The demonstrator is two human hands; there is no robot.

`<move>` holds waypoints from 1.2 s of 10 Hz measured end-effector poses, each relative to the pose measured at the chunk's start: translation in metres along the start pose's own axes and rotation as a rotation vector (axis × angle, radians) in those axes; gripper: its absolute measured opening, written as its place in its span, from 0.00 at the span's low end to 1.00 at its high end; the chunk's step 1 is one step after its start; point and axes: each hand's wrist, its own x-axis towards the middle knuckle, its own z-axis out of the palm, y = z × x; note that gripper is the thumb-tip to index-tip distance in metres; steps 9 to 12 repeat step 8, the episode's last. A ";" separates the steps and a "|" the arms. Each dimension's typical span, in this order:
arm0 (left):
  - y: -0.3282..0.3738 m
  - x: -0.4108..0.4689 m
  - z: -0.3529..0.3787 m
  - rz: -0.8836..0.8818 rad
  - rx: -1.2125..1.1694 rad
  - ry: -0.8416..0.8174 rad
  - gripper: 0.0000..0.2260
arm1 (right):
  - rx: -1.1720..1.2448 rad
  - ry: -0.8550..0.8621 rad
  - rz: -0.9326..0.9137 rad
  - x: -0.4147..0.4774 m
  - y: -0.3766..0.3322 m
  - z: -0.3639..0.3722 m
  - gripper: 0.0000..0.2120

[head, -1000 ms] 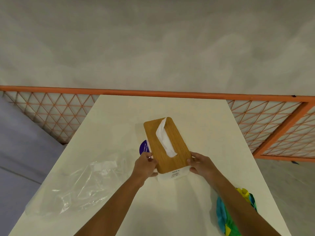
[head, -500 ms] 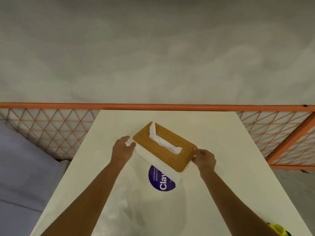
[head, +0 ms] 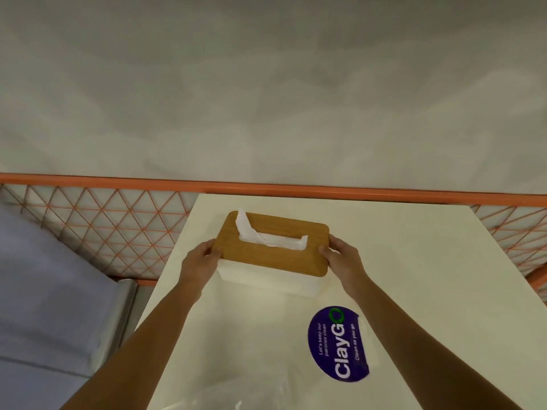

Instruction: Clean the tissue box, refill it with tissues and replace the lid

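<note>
A view from above, looking down a person's two bare forearms to a pale worktop [head: 414,261] that fills the lower centre and right of the frame. In the middle of the frame sits a white tissue box [head: 266,281], turned with its long side across the picture. Its wooden lid [head: 284,260] lies flat on top and appears fully seated. A white tissue [head: 268,239] stands up through the slot, peaking toward the lid's left end.

The left hand [head: 198,261] grips the left end of the tissue box, its fingers [head: 214,250] curled against the lid's edge. The right hand [head: 343,260] grips the right end, thumb on the lid's top corner and the other fingers wrapped round the side. Whether the tissue box rests on the worktop or is held just above it cannot be told.

Below and right of the tissue box, a round purple sticker [head: 339,344] is on the worktop. Crumpled clear plastic wrapping [head: 236,392] lies at the bottom edge, possibly the refill's packaging. An orange railing [head: 88,183] with mesh crosses behind the worktop, and a grey wall fills the upper half.

The task looks almost finished: tissues are inside and the lid is back on. Cleaning cannot be judged from this view. What seems left is setting the tissue box in place and letting go, and perhaps clearing the wrapping.
</note>
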 end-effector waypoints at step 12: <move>0.013 0.069 -0.039 0.001 0.107 0.082 0.23 | 0.014 -0.017 0.062 0.065 -0.043 0.062 0.19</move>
